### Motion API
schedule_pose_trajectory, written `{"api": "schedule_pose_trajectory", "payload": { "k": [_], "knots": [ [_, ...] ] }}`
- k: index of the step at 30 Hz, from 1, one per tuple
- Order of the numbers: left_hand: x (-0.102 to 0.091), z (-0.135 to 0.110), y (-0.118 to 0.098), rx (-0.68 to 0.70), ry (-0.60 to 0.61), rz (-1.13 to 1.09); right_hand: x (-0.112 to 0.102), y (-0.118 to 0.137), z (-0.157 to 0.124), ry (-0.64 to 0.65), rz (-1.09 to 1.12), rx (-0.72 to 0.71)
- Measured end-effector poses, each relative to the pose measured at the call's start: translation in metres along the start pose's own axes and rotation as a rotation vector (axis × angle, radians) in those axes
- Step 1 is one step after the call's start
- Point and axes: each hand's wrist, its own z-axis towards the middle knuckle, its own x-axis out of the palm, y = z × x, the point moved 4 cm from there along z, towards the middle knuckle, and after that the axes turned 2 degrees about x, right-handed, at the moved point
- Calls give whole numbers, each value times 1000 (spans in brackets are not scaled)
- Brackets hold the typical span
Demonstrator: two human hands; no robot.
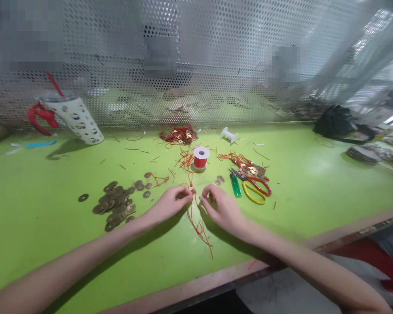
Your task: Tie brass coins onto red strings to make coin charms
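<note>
My left hand (170,203) and my right hand (221,207) meet over the middle of the green table (36,244). Both pinch a thin red cord (199,224), whose loose ends trail toward me between my wrists. Something small sits at the pinch point, too small to name. A pile of brass coins with holes (116,205) lies just left of my left hand. A spool of red cord (201,158) stands a little beyond my fingers.
Yellow and red handled scissors (253,187) and a green lighter (236,185) lie right of my right hand. Coins tied with red cord (178,135) lie further back. A patterned cup (75,117), a white bobbin (229,134) and a black bag (339,122) stand near the perforated screen.
</note>
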Motion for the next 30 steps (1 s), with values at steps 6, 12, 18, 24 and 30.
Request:
{"api": "schedule_pose_trajectory", "payload": {
  "k": [6,12,18,24,30],
  "knots": [
    [1,2,2,-63,99,10,9,4,-3,24,-322,-70],
    [-4,3,-4,91,63,196,21,24,-2,83,-578,-95],
    [-2,-4,-7,179,67,287,27,18,-11,118,-790,-141],
    [3,-7,-2,226,103,363,31,5,-12,42,-750,-175],
    [5,-9,-5,382,140,513,26,0,-5,16,-439,-110]
  ]
}}
